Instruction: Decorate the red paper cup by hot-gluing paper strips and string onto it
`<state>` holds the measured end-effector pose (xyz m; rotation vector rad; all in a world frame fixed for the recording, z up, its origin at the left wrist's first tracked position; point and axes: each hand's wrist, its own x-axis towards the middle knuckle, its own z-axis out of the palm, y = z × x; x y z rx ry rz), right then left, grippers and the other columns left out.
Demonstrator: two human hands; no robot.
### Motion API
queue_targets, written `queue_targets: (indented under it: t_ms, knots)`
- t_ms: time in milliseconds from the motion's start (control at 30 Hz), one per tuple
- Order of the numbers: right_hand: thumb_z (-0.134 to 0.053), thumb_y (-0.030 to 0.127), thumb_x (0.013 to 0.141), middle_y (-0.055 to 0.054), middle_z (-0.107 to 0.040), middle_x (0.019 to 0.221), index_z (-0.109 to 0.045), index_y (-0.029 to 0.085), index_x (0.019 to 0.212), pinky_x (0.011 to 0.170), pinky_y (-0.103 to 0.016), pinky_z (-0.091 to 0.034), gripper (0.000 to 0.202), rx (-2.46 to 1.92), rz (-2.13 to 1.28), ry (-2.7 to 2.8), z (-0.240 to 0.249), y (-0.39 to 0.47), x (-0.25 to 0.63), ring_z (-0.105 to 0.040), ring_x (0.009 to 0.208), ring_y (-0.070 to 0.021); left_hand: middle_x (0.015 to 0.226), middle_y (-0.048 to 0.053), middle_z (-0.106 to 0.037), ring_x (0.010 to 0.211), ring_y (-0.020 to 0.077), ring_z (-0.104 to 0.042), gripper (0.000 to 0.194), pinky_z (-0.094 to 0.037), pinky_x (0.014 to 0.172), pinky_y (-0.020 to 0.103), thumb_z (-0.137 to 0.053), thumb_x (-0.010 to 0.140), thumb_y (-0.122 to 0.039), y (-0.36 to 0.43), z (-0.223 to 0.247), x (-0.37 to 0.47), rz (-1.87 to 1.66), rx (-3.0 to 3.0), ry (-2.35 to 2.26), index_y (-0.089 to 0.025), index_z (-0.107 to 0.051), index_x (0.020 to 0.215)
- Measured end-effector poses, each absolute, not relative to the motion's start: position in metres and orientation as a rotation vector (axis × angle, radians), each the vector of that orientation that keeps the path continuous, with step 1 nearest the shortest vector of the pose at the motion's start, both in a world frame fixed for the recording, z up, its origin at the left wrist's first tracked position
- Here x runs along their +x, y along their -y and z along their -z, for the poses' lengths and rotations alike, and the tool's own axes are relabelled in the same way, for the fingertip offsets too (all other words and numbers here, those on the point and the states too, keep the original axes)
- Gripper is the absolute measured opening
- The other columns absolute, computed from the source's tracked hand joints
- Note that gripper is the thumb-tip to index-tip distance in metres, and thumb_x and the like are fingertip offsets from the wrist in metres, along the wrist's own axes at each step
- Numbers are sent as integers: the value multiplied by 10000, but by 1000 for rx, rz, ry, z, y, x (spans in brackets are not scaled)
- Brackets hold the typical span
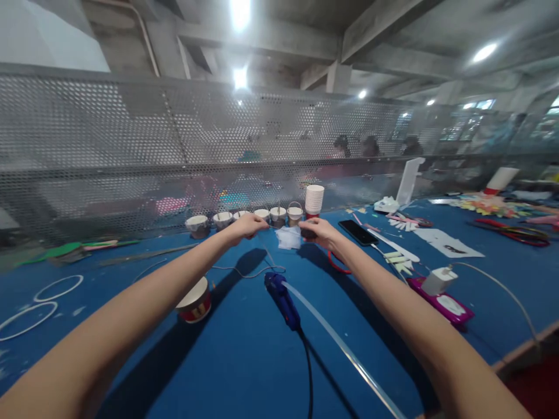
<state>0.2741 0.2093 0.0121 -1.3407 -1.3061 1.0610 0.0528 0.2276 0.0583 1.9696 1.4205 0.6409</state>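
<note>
My left hand is raised above the far middle of the blue table, fingers pinched on a thin grey wire. Slack wire curves across the tabletop below. A faint stretch of it runs toward my right hand, which is also closed. Something dark shows at the right fingertips, too small to name. Under the right wrist a red curved handle is partly visible; I cannot tell if the hand holds it. Between my forearms lies a blue glue gun with a long clear glue stick. A paper cup stands beside my left forearm.
Several small pails line the perforated metal screen, beside stacked paper cups. To the right are a phone, a pink power strip and red-handled pliers. White rings lie left. The glue gun's cord trails forward.
</note>
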Motion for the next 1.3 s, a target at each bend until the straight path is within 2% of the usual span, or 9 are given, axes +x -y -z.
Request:
queue_targets:
  t_ms: [67,167,267,467,833,1000,1133,1233,1300]
  knots:
    - [-641,318,894,-68,-656,959,-610,133,1062,677,-328,-562,252,-1483,-1059,1372,2,-207,282,-641,802,-173,381,-48,-413,437,122,-449,169,-319,433,228,-588,701,-311,-237,-54,47,-633,2106,-1506,-182,-657,617]
    - [-579,325,942,-83,-596,1198,-565,163,1213,826,-413,-544,317,-1669,-957,1485,15,-205,290,-626,989,-212,535,-3,-612,671,177,-607,157,-432,581,227,-569,683,-264,-245,-50,47,-595,2287,-1591,-193,-700,634]
    - [-588,328,935,-85,-589,1220,-565,166,1218,853,-434,-533,327,-1784,-773,1614,15,-204,295,-615,1023,-227,725,36,-724,836,222,-655,169,-467,713,248,-562,679,-221,-247,-47,51,-518,2408,-1645,-199,-730,677]
    - [-584,305,936,-101,-557,1285,-583,172,1199,941,-451,-484,294,-1960,-450,1734,12,-183,324,-567,1123,-244,866,59,-762,912,236,-668,231,-476,768,261,-533,717,-191,-245,-44,51,-398,2528,-1688,-215,-756,767]
    - [-609,321,922,-102,-604,1186,-584,151,1185,838,-395,-534,314,-2062,-515,1592,28,-161,346,-624,1000,-217,873,40,-769,888,216,-673,249,-466,748,234,-519,744,-216,-237,-49,48,-393,2588,-1678,-219,-761,802]
    - [-807,199,672,-117,-685,859,-627,141,990,665,-297,-500,370,-1970,-607,1383,18,-151,366,-673,836,-268,903,71,-765,853,223,-669,292,-455,721,248,-490,771,-235,-232,-57,41,-408,2595,-1706,-186,-766,853]
    - [-808,265,644,-13,-659,740,-586,184,1016,553,-244,-457,441,-1801,-777,1268,13,-127,376,-634,660,-185,849,61,-762,797,209,-662,292,-441,692,245,-487,774,-247,-231,-58,41,-440,2588,-1697,-188,-764,843]
    - [-816,322,646,54,-594,628,-567,208,1004,432,-192,-375,451,-1663,-1029,1204,11,-108,368,-519,485,-104,820,52,-758,788,200,-655,276,-429,676,237,-493,763,-234,-230,-58,44,-464,2579,-1673,-183,-760,812]
    - [-780,385,701,84,-527,562,-548,223,945,361,-159,-286,374,-1551,-1288,1124,10,-98,358,-420,397,-68,796,44,-753,762,190,-648,270,-422,663,234,-495,759,-230,-228,-58,46,-482,2571,-1657,-182,-758,798]
